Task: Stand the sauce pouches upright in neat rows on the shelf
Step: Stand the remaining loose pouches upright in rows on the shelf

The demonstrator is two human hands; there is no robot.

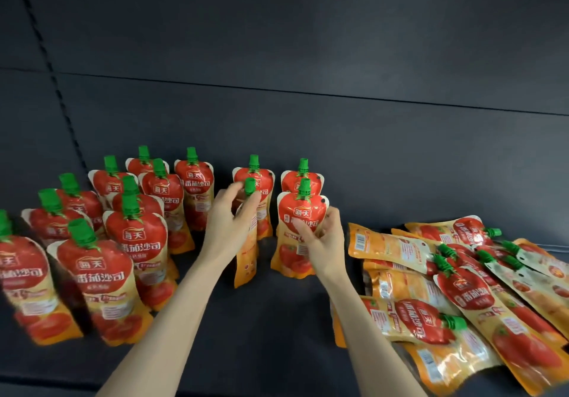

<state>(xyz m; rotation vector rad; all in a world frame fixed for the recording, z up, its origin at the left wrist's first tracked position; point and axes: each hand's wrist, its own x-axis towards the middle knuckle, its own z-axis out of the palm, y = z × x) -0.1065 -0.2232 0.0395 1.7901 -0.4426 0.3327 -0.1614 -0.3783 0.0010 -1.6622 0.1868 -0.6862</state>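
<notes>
The left hand (229,221) pinches the upper part of a sauce pouch (248,249) just under its green cap (250,186), thumb and fingers closed around the neck. This pouch stands edge-on to the camera, long axis vertical, spout toward twelve o'clock, its base on the dark shelf (277,335). The right hand (321,236) grips the front-facing pouch (295,236) at three o'clock from the first, fingers curled on its right edge and thumb pressed on the label; it too is upright, cap up. Two more upright pouches stand directly behind these at twelve o'clock. Out at nine o'clock, the standing rows (123,227) fill the shelf, all caps up and labels facing forward. At three to four o'clock lies the flat pile (462,289), overlapping, long axes mostly horizontal or slanted, spouts pointing various ways.
</notes>
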